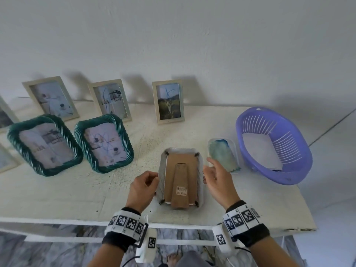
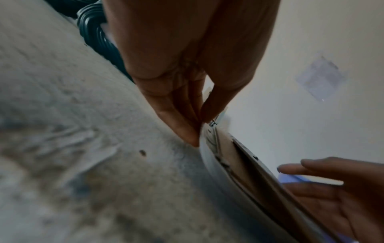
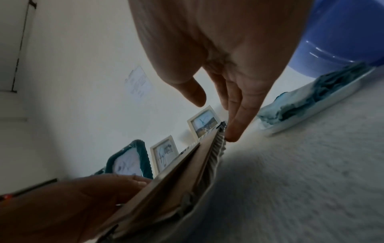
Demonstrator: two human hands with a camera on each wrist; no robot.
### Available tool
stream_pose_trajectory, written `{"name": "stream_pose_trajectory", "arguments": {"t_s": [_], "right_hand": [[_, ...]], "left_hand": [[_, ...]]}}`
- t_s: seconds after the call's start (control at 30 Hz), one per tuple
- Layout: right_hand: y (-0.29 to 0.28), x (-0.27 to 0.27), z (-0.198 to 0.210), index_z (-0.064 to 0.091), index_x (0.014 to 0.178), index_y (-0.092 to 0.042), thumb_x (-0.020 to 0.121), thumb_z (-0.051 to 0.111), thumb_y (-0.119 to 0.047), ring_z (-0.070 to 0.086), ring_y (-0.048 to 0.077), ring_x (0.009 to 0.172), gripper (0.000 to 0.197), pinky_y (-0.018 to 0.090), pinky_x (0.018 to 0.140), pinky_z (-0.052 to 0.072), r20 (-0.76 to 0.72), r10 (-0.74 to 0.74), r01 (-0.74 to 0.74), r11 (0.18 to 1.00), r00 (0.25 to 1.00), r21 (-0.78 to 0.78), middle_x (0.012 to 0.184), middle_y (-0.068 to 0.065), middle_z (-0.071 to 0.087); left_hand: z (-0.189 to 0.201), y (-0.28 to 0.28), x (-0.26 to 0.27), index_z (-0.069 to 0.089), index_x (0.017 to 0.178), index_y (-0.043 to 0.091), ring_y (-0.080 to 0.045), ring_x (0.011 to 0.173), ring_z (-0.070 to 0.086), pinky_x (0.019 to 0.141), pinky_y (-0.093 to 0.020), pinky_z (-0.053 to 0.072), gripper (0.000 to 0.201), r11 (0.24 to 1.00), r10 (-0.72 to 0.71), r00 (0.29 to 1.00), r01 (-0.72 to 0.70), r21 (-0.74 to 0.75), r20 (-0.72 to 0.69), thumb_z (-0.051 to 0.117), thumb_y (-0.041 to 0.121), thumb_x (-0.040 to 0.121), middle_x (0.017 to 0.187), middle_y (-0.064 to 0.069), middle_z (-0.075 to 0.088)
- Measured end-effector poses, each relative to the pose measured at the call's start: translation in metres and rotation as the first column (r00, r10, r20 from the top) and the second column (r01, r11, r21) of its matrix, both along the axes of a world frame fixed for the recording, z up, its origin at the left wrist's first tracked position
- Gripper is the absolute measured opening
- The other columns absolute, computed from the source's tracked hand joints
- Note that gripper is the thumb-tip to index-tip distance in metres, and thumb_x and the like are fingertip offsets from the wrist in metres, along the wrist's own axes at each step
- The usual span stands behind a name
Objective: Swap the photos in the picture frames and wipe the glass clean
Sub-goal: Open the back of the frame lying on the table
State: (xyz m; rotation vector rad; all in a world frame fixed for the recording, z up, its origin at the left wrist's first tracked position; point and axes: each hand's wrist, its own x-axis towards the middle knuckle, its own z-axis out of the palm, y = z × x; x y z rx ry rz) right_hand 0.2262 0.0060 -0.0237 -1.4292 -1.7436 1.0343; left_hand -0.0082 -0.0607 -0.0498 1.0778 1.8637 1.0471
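Cardboard is facing up on the white frame (image 1: 181, 178), which is lying glass-down near the front edge of the desk (image 1: 77, 189), its brown backing board and folded stand showing, with small black clips at the corners. The left hand (image 1: 141, 186) is curling its fingers (image 2: 185, 129) against the frame's left edge, seemingly pinching it. The right hand (image 1: 217, 180) is hovering with relaxed, nearly straight fingers (image 3: 232, 131), one tip touching the right edge and gripping nothing. The frame is probably light and stiff, but the glass underneath is fragile and likely slippery, so holding it by the ribbed side edges, not the thin backing, is looking safest. A tray with a blue cloth (image 1: 223, 155) is lying just beside it.
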Motion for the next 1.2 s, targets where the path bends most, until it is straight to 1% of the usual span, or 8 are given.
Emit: {"name": "stream_pose_trajectory", "arguments": {"t_s": [0.2, 0.3, 0.37, 0.47, 0.57, 0.73, 1.0, 1.2], "right_hand": [[0.005, -0.002, -0.013, 0.056, 0.131, -0.007, 0.098, 0.053, -0.017, 0.064, 0.015, 0.082, 0.034, 0.008, 0.069, 0.046, 0.148, 0.037, -0.046, 0.997, 0.988, 0.058, 0.106, 0.008, 0.064], [0.009, -0.002, -0.011, 0.057, 0.130, -0.006, 0.098, 0.053, -0.015, 0.063, 0.018, 0.088, 0.034, 0.020, 0.079, 0.050, 0.227, 0.086, -0.102, 0.993, 0.970, 0.061, 0.107, 0.009, 0.064], [0.014, -0.002, -0.009, 0.056, 0.131, -0.007, 0.098, 0.052, -0.017, 0.062, 0.018, 0.087, 0.035, 0.031, 0.083, 0.052, 0.294, 0.123, -0.152, 0.985, 0.948, 0.078, 0.104, 0.008, 0.065], [0.024, -0.006, -0.007, 0.053, 0.135, -0.011, 0.098, 0.050, -0.019, 0.059, 0.021, 0.084, 0.038, 0.031, 0.077, 0.048, 0.440, 0.180, -0.248, 0.963, 0.880, 0.102, 0.096, 0.008, 0.061], [0.029, -0.012, -0.004, 0.046, 0.142, -0.017, 0.096, 0.047, -0.019, 0.054, 0.029, 0.094, 0.046, 0.036, 0.081, 0.047, 0.590, 0.252, -0.349, 0.936, 0.767, 0.054, 0.104, 0.011, 0.053], [0.033, -0.016, -0.001, 0.044, 0.142, -0.019, 0.094, 0.044, -0.019, 0.045, 0.032, 0.101, 0.049, 0.039, 0.088, 0.044, 0.733, 0.285, -0.413, 0.911, 0.618, -0.006, 0.114, 0.013, 0.048], [0.029, -0.012, -0.004, 0.056, 0.123, -0.008, 0.094, 0.046, -0.023, 0.045, 0.029, 0.094, 0.034, 0.042, 0.090, 0.042, 0.718, 0.280, -0.414, 0.910, 0.637, 0.012, 0.108, 0.012, 0.049], [0.015, -0.009, -0.003, 0.030, 0.145, -0.041, 0.088, 0.042, -0.067, 0.040, 0.025, 0.104, 0.063, 0.039, 0.093, 0.042, 0.727, 0.313, -0.409, 0.911, 0.611, -0.049, 0.114, 0.007, 0.041]], "left_hand": [[0.000, 0.001, 0.000, 0.073, 0.088, 0.021, -0.010, 0.071, 0.069, 0.071, -0.030, 0.060, 0.011, 0.991, -0.121, 0.973, 0.107, -0.080, -0.198, 0.065, 0.014, 0.091, 0.077, 0.006, 0.072], [0.007, 0.006, 0.002, 0.072, 0.100, 0.018, -0.010, 0.072, 0.066, 0.077, -0.031, 0.056, 0.014, 0.985, -0.141, 0.948, 0.107, -0.133, -0.284, 0.064, 0.025, 0.092, 0.076, 0.007, 0.070], [0.012, 0.008, 0.005, 0.064, 0.117, 0.018, -0.013, 0.081, 0.063, 0.077, -0.028, 0.049, 0.035, 0.978, -0.163, 0.928, 0.107, -0.179, -0.336, 0.063, 0.042, 0.091, 0.082, 0.006, 0.066], [0.016, 0.014, 0.011, 0.046, 0.138, 0.023, -0.017, 0.100, 0.059, 0.087, -0.035, 0.049, 0.075, 0.952, -0.245, 0.887, 0.144, -0.270, -0.391, 0.061, 0.069, 0.081, 0.111, 0.000, 0.061], [0.016, 0.016, 0.018, 0.032, 0.145, 0.024, -0.024, 0.116, 0.056, 0.095, -0.043, 0.046, 0.096, 0.921, -0.321, 0.856, 0.182, -0.344, -0.406, 0.064, 0.077, 0.071, 0.131, -0.004, 0.053], [0.014, 0.017, 0.023, 0.030, 0.143, 0.022, -0.027, 0.120, 0.054, 0.094, -0.043, 0.044, 0.096, 0.918, -0.328, 0.834, 0.171, -0.358, -0.443, 0.067, 0.073, 0.071, 0.135, -0.005, 0.049], [0.017, 0.016, 0.024, 0.029, 0.144, 0.021, -0.027, 0.119, 0.055, 0.093, -0.042, 0.044, 0.094, 0.915, -0.341, 0.819, 0.177, -0.363, -0.462, 0.064, 0.073, 0.074, 0.135, -0.005, 0.048], [0.028, 0.018, 0.021, 0.032, 0.144, 0.020, -0.027, 0.118, 0.055, 0.095, -0.041, 0.043, 0.073, 0.875, -0.444, 0.763, 0.257, -0.411, -0.470, 0.054, 0.062, 0.088, 0.129, -0.006, 0.051]]}}
